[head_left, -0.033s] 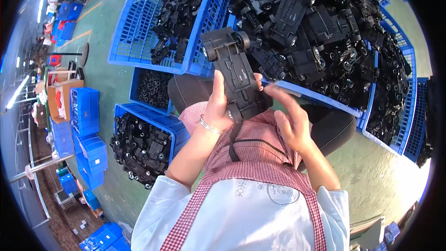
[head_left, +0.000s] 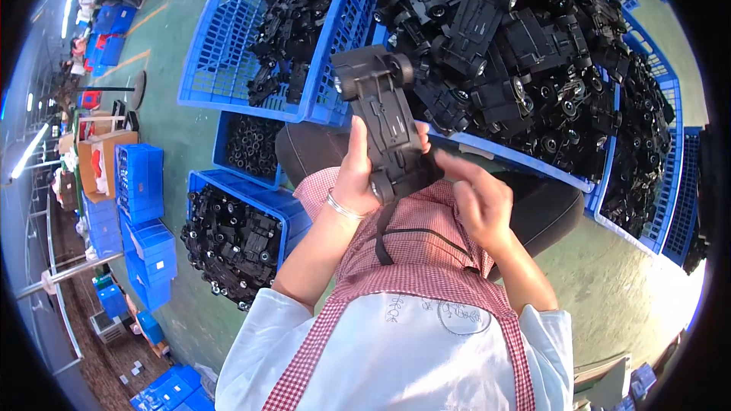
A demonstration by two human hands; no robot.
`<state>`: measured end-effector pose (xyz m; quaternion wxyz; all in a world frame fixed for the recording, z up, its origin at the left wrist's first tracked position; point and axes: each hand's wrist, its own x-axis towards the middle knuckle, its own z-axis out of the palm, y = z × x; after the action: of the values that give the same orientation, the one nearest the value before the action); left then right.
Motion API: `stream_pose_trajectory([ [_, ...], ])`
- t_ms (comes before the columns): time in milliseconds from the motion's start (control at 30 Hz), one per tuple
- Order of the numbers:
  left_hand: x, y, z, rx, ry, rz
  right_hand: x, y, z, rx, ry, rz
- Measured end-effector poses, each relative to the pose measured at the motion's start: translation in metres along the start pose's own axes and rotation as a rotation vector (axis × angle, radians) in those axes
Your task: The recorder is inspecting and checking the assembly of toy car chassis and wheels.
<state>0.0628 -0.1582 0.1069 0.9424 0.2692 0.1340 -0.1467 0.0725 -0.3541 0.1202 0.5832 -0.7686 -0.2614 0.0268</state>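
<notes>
A black toy car chassis (head_left: 392, 122) with wheels at its corners is held in front of my lap, its underside facing up. My left hand (head_left: 358, 167) is closed around its left side, with fingertips showing at the far edge. My right hand (head_left: 483, 202) holds nothing. Its index finger reaches to the wheel at the chassis's near right corner and seems to touch it, while the thumb and other fingers are bent. That wheel is dark and partly hidden by the fingertip.
A large blue crate (head_left: 495, 151) heaped with similar chassis stands ahead. A blue mesh crate (head_left: 221, 53) of black parts stands ahead left. Beside my left knee are a bin of black rings (head_left: 251, 144) and a blue bin (head_left: 285, 217) of chassis. More crates line the right.
My right index finger has moved in against the near right wheel, and that hand's other fingers are more bent. The chassis has tilted slightly in my left hand.
</notes>
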Motion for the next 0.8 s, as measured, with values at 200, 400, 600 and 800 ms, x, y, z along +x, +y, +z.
stream_pose_trajectory([
  [200, -0.009, 0.002, -0.003, 0.116, 0.03, -0.103, 0.008, 0.009, -0.005, 0.236, 0.277, 0.252],
  [400, -0.02, -0.007, 0.007, 0.265, -0.062, -0.161, 0.039, 0.007, -0.002, -0.028, 0.123, -0.064],
  [600, -0.027, -0.005, -0.007, 0.014, -0.198, -0.18, 0.012, -0.006, -0.005, 0.285, 0.155, 0.183],
  [800, -0.031, -0.014, -0.015, -0.11, -0.288, -0.225, 0.006, -0.007, 0.002, 0.246, 0.112, 0.186],
])
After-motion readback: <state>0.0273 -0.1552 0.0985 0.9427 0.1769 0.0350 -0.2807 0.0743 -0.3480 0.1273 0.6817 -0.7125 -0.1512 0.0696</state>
